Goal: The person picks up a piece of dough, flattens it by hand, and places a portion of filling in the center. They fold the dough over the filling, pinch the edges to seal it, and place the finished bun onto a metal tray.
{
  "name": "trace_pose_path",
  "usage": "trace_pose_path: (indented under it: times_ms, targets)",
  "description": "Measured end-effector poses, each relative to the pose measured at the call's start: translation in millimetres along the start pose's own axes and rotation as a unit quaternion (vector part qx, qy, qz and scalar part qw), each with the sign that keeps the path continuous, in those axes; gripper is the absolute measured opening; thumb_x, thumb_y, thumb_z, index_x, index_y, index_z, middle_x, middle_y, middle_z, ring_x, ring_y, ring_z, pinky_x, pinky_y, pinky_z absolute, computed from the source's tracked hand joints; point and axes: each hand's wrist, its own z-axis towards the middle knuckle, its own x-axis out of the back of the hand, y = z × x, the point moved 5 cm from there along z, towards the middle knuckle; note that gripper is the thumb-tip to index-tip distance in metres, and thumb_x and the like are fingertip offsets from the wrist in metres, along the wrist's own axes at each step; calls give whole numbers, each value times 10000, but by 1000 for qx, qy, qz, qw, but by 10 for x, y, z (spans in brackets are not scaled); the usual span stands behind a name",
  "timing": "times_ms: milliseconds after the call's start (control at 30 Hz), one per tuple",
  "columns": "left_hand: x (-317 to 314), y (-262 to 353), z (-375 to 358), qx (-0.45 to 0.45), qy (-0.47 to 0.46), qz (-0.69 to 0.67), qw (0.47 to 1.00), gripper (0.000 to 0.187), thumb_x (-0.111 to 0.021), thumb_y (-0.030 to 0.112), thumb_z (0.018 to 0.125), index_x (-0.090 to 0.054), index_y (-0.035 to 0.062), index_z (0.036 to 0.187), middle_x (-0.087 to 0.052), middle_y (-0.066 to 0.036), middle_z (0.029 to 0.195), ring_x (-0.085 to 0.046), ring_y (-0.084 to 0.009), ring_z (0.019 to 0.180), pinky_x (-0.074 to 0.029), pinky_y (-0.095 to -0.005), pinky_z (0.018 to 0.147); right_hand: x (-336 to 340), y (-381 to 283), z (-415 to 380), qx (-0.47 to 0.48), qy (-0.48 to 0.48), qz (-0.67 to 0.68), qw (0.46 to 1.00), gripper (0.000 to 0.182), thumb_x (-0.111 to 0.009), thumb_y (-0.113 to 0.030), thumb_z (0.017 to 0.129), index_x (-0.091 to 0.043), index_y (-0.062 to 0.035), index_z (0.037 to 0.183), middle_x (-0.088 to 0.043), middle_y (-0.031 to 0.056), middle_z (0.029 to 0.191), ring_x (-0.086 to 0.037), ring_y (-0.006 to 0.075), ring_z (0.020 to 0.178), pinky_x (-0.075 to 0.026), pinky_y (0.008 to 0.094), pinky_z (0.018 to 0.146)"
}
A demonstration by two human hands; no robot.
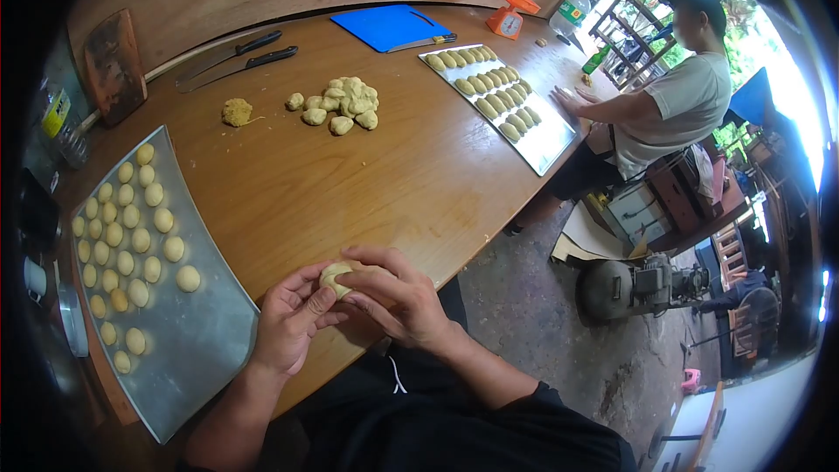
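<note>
Both of my hands meet over the near edge of the wooden table, around one pale dough ball (335,279). My left hand (297,310) grips it from the left with thumb and fingers. From the right, my right hand (393,297) presses its fingers on the dough and partly covers it. To the left lies a metal tray (205,341) with many round dough balls in loose rows. Farther up the table sits a heap of dough pieces (350,98), with a crumbly yellow-brown lump (237,112) to its left.
A co-worker (673,96) stands at the right end, hands near a second tray (546,149) of oval dough pieces. Two knives (262,57), a blue cutting board (384,28) and an orange scale (511,13) lie along the back. A compressor-like machine (612,288) stands on the floor.
</note>
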Motion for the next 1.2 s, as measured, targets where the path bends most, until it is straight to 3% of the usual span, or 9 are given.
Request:
trace_pose_path:
  times_ms: [133, 200, 300, 600, 767, 867, 1033, 1133, 1200]
  targets:
    - [11, -25, 4, -4, 9, 35, 999, 423, -662, 85, 1088, -550, -1, 1488, -726, -109, 1267, -744, -186, 1103, -649, -354, 954, -5, 20, 67, -83, -3, 155, 984, 483, -816, -115, 955, -701, -80, 1423, -653, 120, 1530, -654, 348, 1374, -574, 441, 1089]
    - [2, -18, -2, -11, 19, 38, 999, 472, -668, 75, 1079, -511, 5, 1518, -721, -124, 1288, -747, -198, 1110, -649, -363, 966, -53, 36, 39, -1, -105, 8, 994, 516, -821, -152, 956, -684, -92, 1449, -650, 135, 1529, -647, 352, 1378, -557, 449, 1123]
    - [-60, 58, -22, -14, 45, 10, 999, 547, -672, 25, 1057, -448, 5, 1556, -717, -139, 1303, -740, -202, 1126, -640, -364, 983, 29, -60, 72, 50, -96, -21, 994, 507, -816, -166, 958, -684, -94, 1443, -655, 136, 1520, -649, 359, 1371, -564, 453, 1114]
    - [-81, 69, -27, 7, 10, -48, 999, 684, -652, 43, 1063, -318, 5, 1658, -694, -145, 1378, -721, -217, 1189, -613, -394, 1029, 33, 2, 78, 15, -32, -49, 998, 398, -824, -75, 914, -750, -61, 1305, -750, 142, 1298, -738, 335, 1204, -618, 423, 1011]
    - [-100, 21, -24, 98, -38, -50, 993, 485, -617, 215, 1136, -512, -3, 1556, -723, -118, 1306, -736, -205, 1142, -607, -372, 1029, 0, -50, 42, 108, 1, -71, 992, 379, -831, -67, 908, -755, -38, 1278, -756, 149, 1291, -739, 331, 1194, -606, 458, 1041]
    - [-1, -59, 8, 50, -11, -11, 999, 452, -629, 269, 1133, -582, 4, 1496, -740, -88, 1238, -759, -180, 1082, -642, -356, 954, -9, -73, 59, 108, -13, -53, 993, 424, -855, -98, 898, -744, -34, 1302, -753, 154, 1306, -725, 340, 1228, -587, 473, 1073]
    - [25, -152, 14, 3, -26, 76, 997, 350, -686, 170, 1099, -626, -2, 1398, -735, -68, 1187, -741, -136, 1044, -634, -299, 921, 92, -45, 43, 87, -3, -39, 995, 537, -888, -190, 888, -712, -63, 1380, -727, 162, 1381, -695, 351, 1293, -562, 474, 1107]
    - [15, -165, 12, -26, -40, 115, 992, 330, -727, 120, 1070, -627, -9, 1356, -722, -73, 1167, -725, -133, 1049, -624, -291, 931, 67, -31, 98, 66, -155, -23, 985, 580, -857, -245, 913, -678, -106, 1446, -678, 137, 1479, -697, 357, 1269, -565, 476, 1106]
    - [-58, -127, 25, -48, -54, 138, 988, 338, -740, 116, 1060, -617, -6, 1350, -712, -79, 1168, -722, -139, 1054, -624, -298, 933, 39, -2, 41, 93, -112, -54, 988, 512, -834, -198, 919, -704, -95, 1404, -707, 124, 1434, -709, 354, 1240, -576, 482, 1090]
